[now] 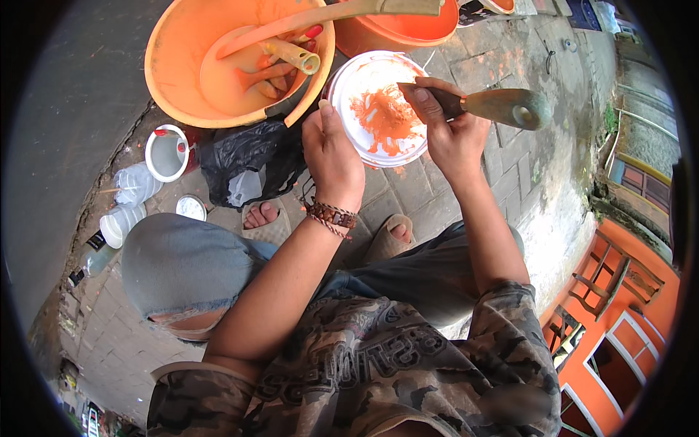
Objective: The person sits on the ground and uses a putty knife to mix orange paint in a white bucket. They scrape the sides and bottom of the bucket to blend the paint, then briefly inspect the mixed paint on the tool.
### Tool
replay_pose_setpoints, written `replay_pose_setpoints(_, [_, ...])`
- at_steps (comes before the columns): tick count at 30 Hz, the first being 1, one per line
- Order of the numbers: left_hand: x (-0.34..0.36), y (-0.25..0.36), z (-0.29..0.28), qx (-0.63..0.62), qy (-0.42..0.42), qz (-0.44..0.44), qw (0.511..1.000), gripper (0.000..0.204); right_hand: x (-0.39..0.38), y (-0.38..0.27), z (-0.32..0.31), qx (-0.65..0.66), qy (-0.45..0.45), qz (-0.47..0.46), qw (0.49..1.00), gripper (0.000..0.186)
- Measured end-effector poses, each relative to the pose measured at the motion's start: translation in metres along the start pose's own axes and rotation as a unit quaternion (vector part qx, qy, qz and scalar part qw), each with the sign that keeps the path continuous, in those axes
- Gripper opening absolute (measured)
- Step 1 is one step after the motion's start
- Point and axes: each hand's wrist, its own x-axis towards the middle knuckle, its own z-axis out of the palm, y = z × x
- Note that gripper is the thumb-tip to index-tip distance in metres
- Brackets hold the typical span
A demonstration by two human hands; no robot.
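Note:
In front of me is a round white tub [353, 138] with white paste and a smear of orange paste [384, 120] inside. My left hand [336, 160] is closed on its near-left edge, thumb up along the rim and the other fingers partly hidden. My right hand [459, 142] grips a putty knife [502, 107] with a worn, rounded handle pointing right. Its dark blade reaches left over the tub's right side, beside the orange paste; whether it touches the paste I cannot tell.
A large orange basin [166, 80] at upper left holds orange liquid, tools and a long bar across it. Behind the tub stands another orange bucket [357, 33]. A black plastic bag [251, 156], a small white-rimmed can [154, 164] and clear plastic containers [138, 182] lie left on the paving.

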Motion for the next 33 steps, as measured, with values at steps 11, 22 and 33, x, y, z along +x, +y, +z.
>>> replay_pose_setpoints(11, [-0.008,0.018,0.002,-0.031,-0.015,-0.039,0.999,0.048,-0.005,-0.005,0.002,-0.202,-0.123,-0.01,0.972,0.016])
replay_pose_setpoints(22, [-0.003,0.003,0.002,-0.017,-0.029,-0.003,0.999,0.049,-0.002,0.007,-0.009,-0.098,-0.081,-0.017,0.992,0.017])
replay_pose_setpoints(33, [-0.004,0.006,-0.004,-0.017,-0.071,-0.038,0.997,0.054,0.02,0.018,-0.012,-0.191,-0.211,-0.174,0.943,0.019])
